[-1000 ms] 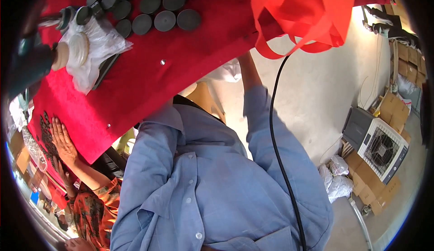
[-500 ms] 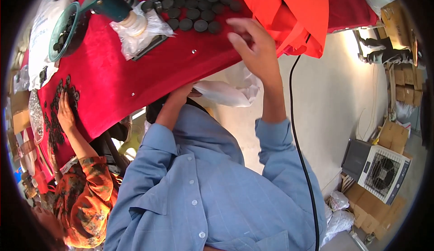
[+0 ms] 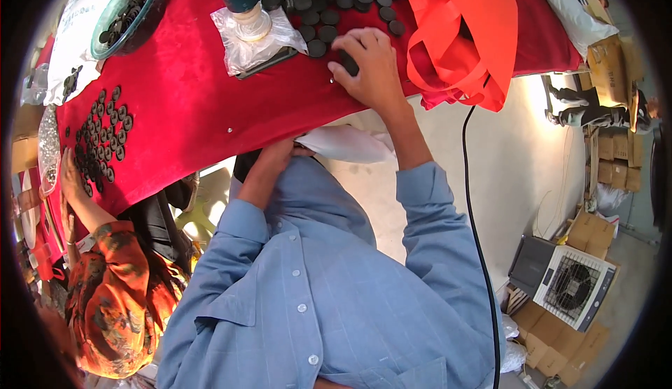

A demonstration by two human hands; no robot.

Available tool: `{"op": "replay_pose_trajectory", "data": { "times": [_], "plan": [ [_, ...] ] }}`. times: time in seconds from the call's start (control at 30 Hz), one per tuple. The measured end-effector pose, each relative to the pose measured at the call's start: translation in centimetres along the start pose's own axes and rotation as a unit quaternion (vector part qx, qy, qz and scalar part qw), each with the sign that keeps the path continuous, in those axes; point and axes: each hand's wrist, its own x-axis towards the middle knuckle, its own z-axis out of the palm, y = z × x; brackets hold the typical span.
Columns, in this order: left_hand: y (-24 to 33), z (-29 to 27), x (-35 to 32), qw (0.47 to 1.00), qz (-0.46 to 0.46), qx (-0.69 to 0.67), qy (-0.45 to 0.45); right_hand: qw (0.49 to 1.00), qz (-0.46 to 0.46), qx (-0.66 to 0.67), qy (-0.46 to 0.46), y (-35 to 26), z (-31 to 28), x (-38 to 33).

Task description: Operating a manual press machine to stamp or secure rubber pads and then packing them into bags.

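Observation:
My right hand (image 3: 369, 67) rests on the red cloth table (image 3: 189, 109), its fingers closed over a dark round disc (image 3: 348, 62) at the near edge of a patch of several black discs (image 3: 329, 0). My left hand (image 3: 274, 156) is below the table edge, touching a white plastic bag (image 3: 346, 144) at my lap; its grip is partly hidden. An orange bag (image 3: 462, 32) lies just right of my right hand. A teal tool on a plastic-wrapped base (image 3: 245, 11) stands left of the discs.
A green bowl of discs (image 3: 126, 14) sits far left. A person in an orange patterned top (image 3: 112, 298) sits at my left, a hand (image 3: 70, 172) by more discs (image 3: 101, 137). A black cable (image 3: 476, 235) hangs down. A fan unit (image 3: 570, 284) and cardboard boxes (image 3: 591, 231) stand right.
The view tipped down over the table. My right hand came down from the orange bag onto a disc at the table edge. My left hand stayed under the edge by the white bag.

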Motion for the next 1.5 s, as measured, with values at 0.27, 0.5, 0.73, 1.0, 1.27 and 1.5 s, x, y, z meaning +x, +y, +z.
{"op": "replay_pose_trajectory", "data": {
  "times": [0.27,0.5,0.73,1.0,1.27,1.5],
  "plan": [
    [-0.1,-0.3,-2.1,0.998,0.002,-0.058,-0.016,0.998,-0.044,-0.019,0.038,-1.1,-2.0,-5.6],
    [0.3,0.0,-2.4,0.993,-0.022,-0.1,-0.058,0.991,-0.006,-0.002,0.131,-2.0,0.0,-10.6],
    [1.9,1.3,-3.7,0.994,-0.038,-0.1,-0.023,0.99,0.003,0.037,0.136,-1.2,-1.7,-10.1],
    [2.5,1.8,-4.0,0.997,-0.034,-0.063,-0.011,0.979,0.082,-0.041,0.181,6.9,-0.7,4.2],
    [2.1,1.2,-4.0,0.995,-0.02,-0.091,-0.036,0.997,0.025,-0.025,0.063,8.7,1.7,9.0],
    [2.1,1.4,-3.5,0.992,-0.043,-0.11,-0.036,0.999,-0.017,-0.026,0.034,1.9,-0.4,2.3]
  ]
}}
